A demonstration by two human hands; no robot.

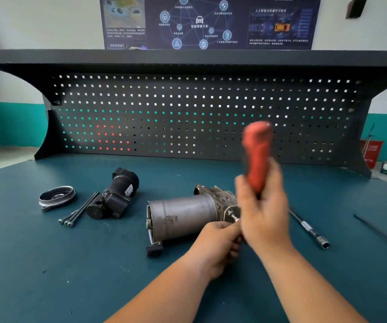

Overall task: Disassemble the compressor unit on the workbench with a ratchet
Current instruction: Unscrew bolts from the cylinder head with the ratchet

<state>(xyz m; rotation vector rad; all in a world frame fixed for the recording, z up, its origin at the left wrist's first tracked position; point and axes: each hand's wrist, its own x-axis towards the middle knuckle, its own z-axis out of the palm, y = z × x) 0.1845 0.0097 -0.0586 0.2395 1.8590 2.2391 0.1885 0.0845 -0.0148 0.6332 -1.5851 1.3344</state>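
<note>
The right hand (pixel 264 206) had its grip clamped round the red handle of the ratchet (pixel 257 150), which stood upright and badly motion-blurred just right of centre; the tool's head was hidden behind that hand. The left hand (pixel 215 243), touching it from the lower left, pinched a small silver piece (pixel 235 219) at the right end of the compressor unit (pixel 183 215). The unit lay on its side on the table (pixel 48 264), directly left of both grips. Right of them lay an extension bar with socket (pixel 311 230) and a thin rod (pixel 378 231), partly cut off. Left of centre lay a black housing (pixel 115 194), long bolts (pixel 80 209) and a round cover (pixel 57 196).
</note>
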